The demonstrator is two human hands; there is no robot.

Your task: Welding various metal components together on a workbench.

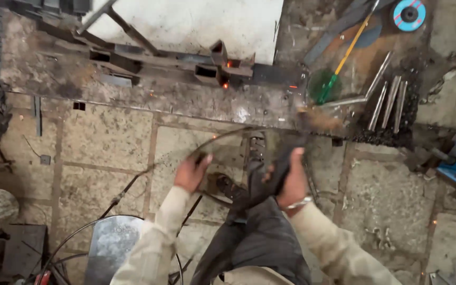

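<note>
Steel tubes [207,66] glow with sparks on the floor ahead while my right hand [290,182] clamps a dark, blurred grinder [270,169] and my left hand [191,174] pinches its cable [149,171], which could snag and jerk the tool toward my leg [259,237].

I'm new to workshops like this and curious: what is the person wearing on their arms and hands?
Both arms are in long, loose, pale beige sleeves reaching the wrists. The left hand and right hand are bare, without gloves. A silvery metal band circles the right wrist.

Blue grinding disc [409,14], steel rods [389,97], square tubes [209,71] on workbench.
</note>
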